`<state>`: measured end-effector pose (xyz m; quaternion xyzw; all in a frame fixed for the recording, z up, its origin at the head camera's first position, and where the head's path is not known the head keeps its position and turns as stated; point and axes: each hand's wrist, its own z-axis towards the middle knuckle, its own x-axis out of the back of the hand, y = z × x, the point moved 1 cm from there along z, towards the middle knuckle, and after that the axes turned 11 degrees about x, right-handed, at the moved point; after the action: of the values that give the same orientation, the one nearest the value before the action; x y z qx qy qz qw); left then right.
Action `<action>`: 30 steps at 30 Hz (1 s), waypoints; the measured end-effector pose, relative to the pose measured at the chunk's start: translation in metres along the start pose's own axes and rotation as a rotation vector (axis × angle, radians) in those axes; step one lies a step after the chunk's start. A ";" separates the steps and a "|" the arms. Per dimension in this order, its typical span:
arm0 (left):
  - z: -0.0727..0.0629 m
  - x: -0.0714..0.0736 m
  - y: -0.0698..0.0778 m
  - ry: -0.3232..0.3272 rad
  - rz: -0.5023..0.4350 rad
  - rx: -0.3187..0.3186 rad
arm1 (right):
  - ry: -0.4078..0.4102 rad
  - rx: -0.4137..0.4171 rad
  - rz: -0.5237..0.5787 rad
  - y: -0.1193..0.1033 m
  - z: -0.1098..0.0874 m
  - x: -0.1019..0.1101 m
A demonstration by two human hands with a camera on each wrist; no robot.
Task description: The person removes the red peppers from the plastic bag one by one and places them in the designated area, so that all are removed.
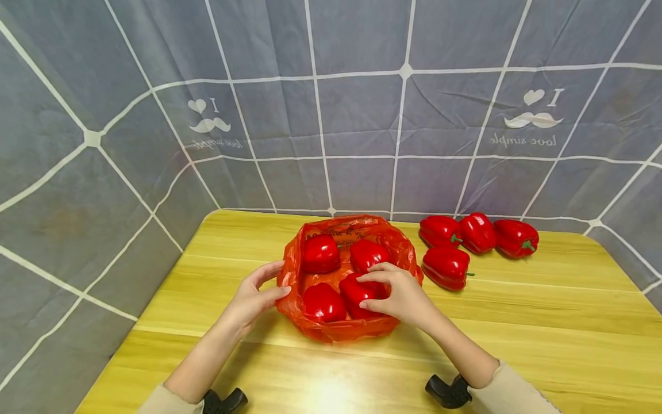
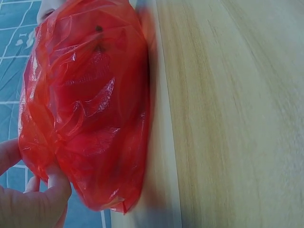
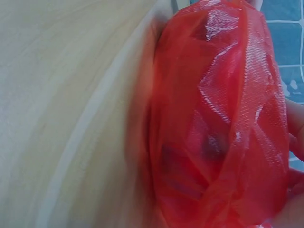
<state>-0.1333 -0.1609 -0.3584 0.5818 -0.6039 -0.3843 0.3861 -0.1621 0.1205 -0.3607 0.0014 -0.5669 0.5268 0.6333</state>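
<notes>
pale sleeves [image 1: 512, 394] up front; right hand over a bagged pepper

sleeves at the bottom edge, closest to view; a black gadget [image 1: 449, 391] at the right wrist, another at the left.

right hand [image 1: 408, 296]: thumb and fingers curled over the near-right pepper [image 1: 357, 293], inside the bag [image 1: 341, 332]. pepper lies under the fingertips, left of the palm. long axis: cannot tell, hand covers too much.

left hand [image 1: 253, 296]: grips the bag's left side between thumb and fingers.

also in the bag: far-left pepper [image 1: 322, 253], far-right pepper [image 1: 369, 254], near-left pepper [image 1: 324, 302].

outward, right of the bag on the table [image 1: 543, 322]: front loose pepper [image 1: 446, 268] just beside it, long axis sideways, stem to the right. behind, a row of three loose peppers [image 1: 477, 233]. key relation, my judgement: all four lie ahead and right of the right hand, the nearer one; left hand is across the bag.
</notes>
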 end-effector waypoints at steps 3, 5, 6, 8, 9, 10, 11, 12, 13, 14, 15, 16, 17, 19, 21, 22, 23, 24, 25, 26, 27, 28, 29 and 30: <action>0.001 0.000 -0.001 -0.004 0.001 -0.003 | 0.002 -0.002 -0.023 0.001 -0.001 -0.002; 0.002 -0.001 -0.001 -0.007 -0.001 -0.005 | 0.007 -0.006 -0.029 0.002 -0.001 -0.003; 0.002 -0.001 -0.001 -0.008 -0.002 -0.006 | 0.010 -0.009 -0.029 0.002 0.000 -0.003; 0.003 -0.001 -0.002 -0.010 -0.002 -0.010 | 0.011 -0.014 -0.033 0.003 0.000 -0.004; 0.003 0.000 -0.002 -0.011 -0.002 -0.010 | 0.008 -0.014 -0.035 0.003 0.000 -0.005; 0.003 0.000 -0.002 -0.011 0.000 -0.011 | 0.004 -0.014 -0.038 0.003 -0.001 -0.005; 0.003 0.000 -0.003 -0.010 0.001 -0.011 | -0.002 -0.013 -0.041 0.003 -0.001 -0.006; 0.003 0.000 -0.003 -0.009 0.002 -0.011 | -0.008 -0.012 -0.044 0.004 -0.001 -0.006; 0.002 0.000 -0.003 -0.009 0.002 -0.011 | -0.012 -0.008 -0.047 0.004 -0.002 -0.007; 0.002 0.000 -0.003 -0.009 0.002 -0.011 | -0.017 -0.007 -0.049 0.004 -0.003 -0.007; 0.002 0.000 -0.003 -0.009 0.001 -0.010 | -0.020 -0.004 -0.048 0.005 -0.003 -0.008; 0.002 0.000 -0.003 -0.009 0.001 -0.011 | -0.021 -0.001 -0.050 0.004 -0.004 -0.008; 0.002 -0.001 -0.003 -0.009 0.000 -0.011 | -0.020 -0.001 -0.050 0.004 -0.004 -0.008; 0.001 -0.001 -0.004 -0.007 0.001 -0.011 | -0.017 -0.006 -0.049 0.003 -0.004 -0.009; 0.001 0.000 -0.004 -0.004 0.003 -0.008 | -0.014 -0.013 -0.050 0.002 -0.004 -0.009; 0.001 0.000 -0.004 -0.002 0.005 -0.008 | -0.012 -0.016 -0.049 0.002 -0.004 -0.009; 0.001 0.000 -0.005 -0.001 0.006 -0.008 | -0.009 -0.022 -0.048 0.001 -0.004 -0.009; 0.000 0.000 -0.005 0.000 0.009 -0.008 | -0.006 -0.026 -0.045 0.001 -0.004 -0.009; 0.000 0.000 -0.005 0.000 0.011 -0.009 | -0.004 -0.027 -0.043 0.001 -0.004 -0.009; 0.000 0.000 -0.005 0.001 0.014 -0.009 | -0.002 -0.028 -0.040 0.002 -0.004 -0.009; 0.001 0.000 -0.005 0.002 0.016 -0.010 | 0.001 -0.030 -0.039 0.002 -0.004 -0.009; 0.001 0.000 -0.005 0.003 0.017 -0.011 | 0.002 -0.033 -0.035 0.002 -0.004 -0.009; 0.001 0.000 -0.005 0.003 0.018 -0.012 | 0.002 -0.035 -0.033 0.002 -0.004 -0.009; 0.001 -0.001 -0.005 0.004 0.018 -0.014 | 0.000 -0.037 -0.032 0.002 -0.004 -0.009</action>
<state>-0.1326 -0.1605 -0.3636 0.5744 -0.6057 -0.3837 0.3950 -0.1589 0.1182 -0.3699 -0.0012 -0.5762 0.5061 0.6418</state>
